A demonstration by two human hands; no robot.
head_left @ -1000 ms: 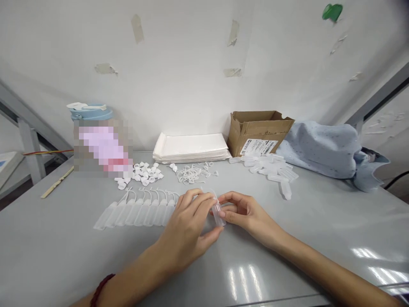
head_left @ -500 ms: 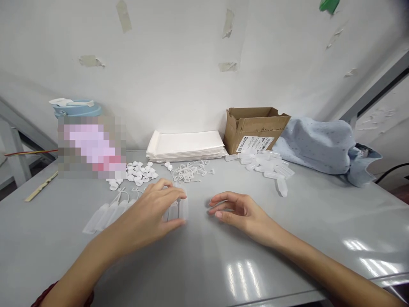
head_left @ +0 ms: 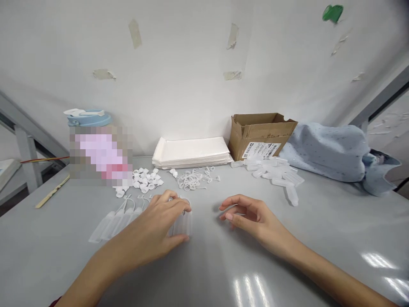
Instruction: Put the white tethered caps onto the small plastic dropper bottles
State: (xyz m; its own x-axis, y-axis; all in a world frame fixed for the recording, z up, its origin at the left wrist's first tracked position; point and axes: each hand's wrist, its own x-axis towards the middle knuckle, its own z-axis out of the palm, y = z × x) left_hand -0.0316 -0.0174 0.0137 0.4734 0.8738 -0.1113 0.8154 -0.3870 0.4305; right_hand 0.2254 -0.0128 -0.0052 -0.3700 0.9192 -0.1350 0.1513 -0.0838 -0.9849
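At the near middle of the bench (head_left: 204, 273), I had the left hand (head_left: 156, 230) closed over the rightmost tube (head_left: 186, 222) of a row (head_left: 110, 219), with fingers at its far end and thumb at its near end. The right hand (head_left: 252, 215) rested just right of it, loosely curled and empty. Caps (head_left: 145, 177) and rings (head_left: 196, 177) lay beyond.

My clear plastic tubes (head_left: 111, 219) lie flat on the table (head_left: 207, 264), side by side in one neat row, thin looped tails at their far ends, the rightmost few half hidden under my left hand (head_left: 153, 228).
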